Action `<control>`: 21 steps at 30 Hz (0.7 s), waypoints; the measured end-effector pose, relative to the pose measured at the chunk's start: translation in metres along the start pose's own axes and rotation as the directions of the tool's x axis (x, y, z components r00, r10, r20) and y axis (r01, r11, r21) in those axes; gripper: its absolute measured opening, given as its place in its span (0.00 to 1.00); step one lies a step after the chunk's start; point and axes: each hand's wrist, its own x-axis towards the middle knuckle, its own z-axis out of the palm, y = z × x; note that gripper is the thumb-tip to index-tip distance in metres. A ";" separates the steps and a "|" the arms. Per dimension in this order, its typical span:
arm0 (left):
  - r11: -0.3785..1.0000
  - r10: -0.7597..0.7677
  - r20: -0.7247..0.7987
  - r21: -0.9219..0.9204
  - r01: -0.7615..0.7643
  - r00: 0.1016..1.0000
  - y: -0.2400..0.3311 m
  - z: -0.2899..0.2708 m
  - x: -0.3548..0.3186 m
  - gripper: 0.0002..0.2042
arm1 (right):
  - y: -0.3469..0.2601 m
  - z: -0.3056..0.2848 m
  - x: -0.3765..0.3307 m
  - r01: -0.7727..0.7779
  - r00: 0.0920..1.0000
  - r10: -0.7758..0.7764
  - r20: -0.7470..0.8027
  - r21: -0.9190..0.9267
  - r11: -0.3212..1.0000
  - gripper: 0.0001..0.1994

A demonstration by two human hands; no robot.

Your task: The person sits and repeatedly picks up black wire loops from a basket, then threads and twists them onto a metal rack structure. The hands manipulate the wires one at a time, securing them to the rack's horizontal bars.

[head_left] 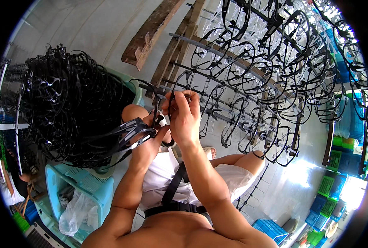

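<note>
My left hand (pixel 150 144) is closed around a bunch of thin black plastic frames (pixel 128 131), which look like curved hoops with flat, shiny parts. Close above it, the fingers of my right hand (pixel 185 113) pinch a slim black curved frame (pixel 151 89). Its exact shape is partly covered by the fingers. Just beyond the right hand begins a rack (pixel 221 51) of rods, hung with many similar black frames (pixel 242 124). To my left, a big tangled heap of black frames (pixel 68 107) fills and overtops a pale green bin (pixel 137 93).
A light blue basket (pixel 99 186) with a clear plastic bag (pixel 78 213) stands at lower left. Wooden beams (pixel 151 33) lie at the far side. Blue and green crates (pixel 328 186) line the right, and another blue crate (pixel 271 231) sits lower right. A person (pixel 12 188) is at the left edge.
</note>
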 end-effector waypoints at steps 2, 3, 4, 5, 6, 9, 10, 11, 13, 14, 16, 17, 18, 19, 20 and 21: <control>0.999 -0.023 -0.010 -0.039 0.022 1.000 -0.005 0.002 -0.001 0.19 | -0.003 0.000 -0.003 -0.030 0.999 0.030 0.013 0.004 1.000 0.08; 0.999 0.014 -0.020 -0.030 -0.014 1.000 -0.005 0.003 -0.001 0.18 | -0.004 -0.003 -0.005 -0.046 0.999 0.046 0.013 -0.007 0.999 0.08; 0.999 0.050 -0.029 -0.020 -0.050 0.998 -0.003 0.004 0.001 0.18 | -0.005 -0.004 -0.007 -0.062 0.998 0.062 0.012 -0.018 0.998 0.08; 0.996 0.086 -0.039 -0.011 -0.086 0.996 -0.001 0.004 0.002 0.17 | -0.008 -0.004 -0.009 -0.085 0.996 0.085 0.002 -0.013 0.996 0.06; 1.000 -0.001 0.046 0.004 0.001 0.999 0.009 -0.002 0.003 0.16 | -0.013 0.000 -0.012 -0.113 0.994 0.113 -0.005 -0.005 0.994 0.05; 0.993 0.044 0.039 -0.115 -0.039 0.998 0.006 0.001 0.007 0.15 | -0.012 0.000 -0.012 -0.146 0.989 0.146 -0.024 -0.002 0.989 0.03; 0.995 -0.064 0.111 -0.074 0.073 0.992 0.008 -0.005 0.008 0.15 | -0.011 0.001 -0.011 -0.150 0.988 0.150 -0.027 0.001 0.989 0.04; 0.989 -0.061 0.108 -0.129 0.074 0.992 0.005 -0.005 0.009 0.15 | -0.010 0.002 -0.010 -0.155 0.987 0.155 -0.030 0.005 0.988 0.04; 0.968 -0.048 0.105 -0.240 0.072 0.993 0.002 -0.002 0.010 0.14 | -0.013 0.005 -0.014 -0.172 0.985 0.173 -0.022 0.024 0.985 0.04; 0.969 -0.039 0.095 -0.239 0.060 0.995 0.003 -0.002 0.009 0.14 | -0.014 0.007 -0.015 -0.182 0.983 0.182 -0.017 0.034 0.983 0.04; 0.971 -0.019 0.075 -0.238 0.036 0.997 0.009 -0.001 0.009 0.14 | -0.014 0.007 -0.014 -0.169 0.985 0.168 -0.046 -0.017 0.986 0.04; 0.968 -0.030 0.080 -0.247 0.049 0.996 0.012 -0.002 0.010 0.14 | -0.014 0.007 -0.014 -0.162 0.985 0.160 -0.061 -0.043 0.986 0.05; 0.965 -0.043 0.085 -0.256 0.064 0.995 0.014 -0.002 0.009 0.14 | -0.013 0.006 -0.013 -0.154 0.987 0.151 -0.056 -0.060 0.986 0.05; 0.961 -0.056 0.090 -0.265 0.079 0.994 0.015 -0.003 0.008 0.14 | -0.012 0.005 -0.012 -0.146 0.988 0.142 -0.052 -0.076 0.986 0.05; 0.955 -0.087 0.115 -0.273 0.115 0.990 0.012 -0.002 0.007 0.15 | -0.012 0.003 -0.012 -0.137 0.990 0.133 -0.048 -0.092 0.986 0.05; 0.964 -0.067 0.097 -0.249 0.090 0.993 0.008 -0.001 0.006 0.15 | -0.011 0.003 -0.011 -0.131 0.991 0.128 -0.043 -0.092 0.987 0.06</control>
